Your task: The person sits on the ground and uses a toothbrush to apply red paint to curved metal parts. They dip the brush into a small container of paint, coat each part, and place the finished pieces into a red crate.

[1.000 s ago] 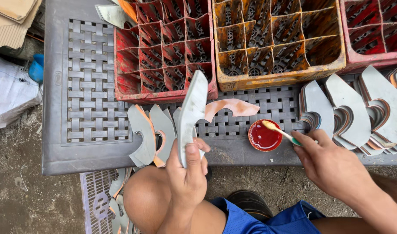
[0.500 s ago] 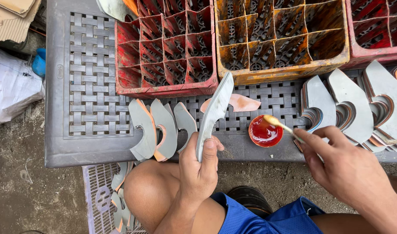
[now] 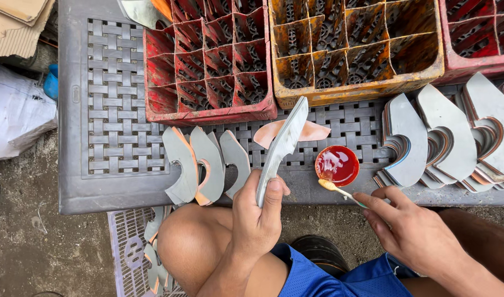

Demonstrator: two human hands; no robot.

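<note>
You had a big stack of grey cut pieces (image 3: 455,137) waiting at your right and only three (image 3: 205,162) laid out left. Crates (image 3: 208,60) crowded the table's far side. Your left hand (image 3: 257,220) pinched one grey piece (image 3: 282,148) upright; your right hand (image 3: 411,231) gripped a brush (image 3: 334,188) beside the red glue dish (image 3: 337,165).

Floor: bare packed earth (image 3: 26,242), grey-brown, with small debris.
Furniture: grey plastic table (image 3: 117,110), woven-pattern top.
On table: red crate (image 3: 208,66) and orange crate (image 3: 356,49), both divided into compartments.
Left edge: white sack (image 3: 12,115); cardboard (image 3: 15,25).
Light: daylight, diffuse.
</note>
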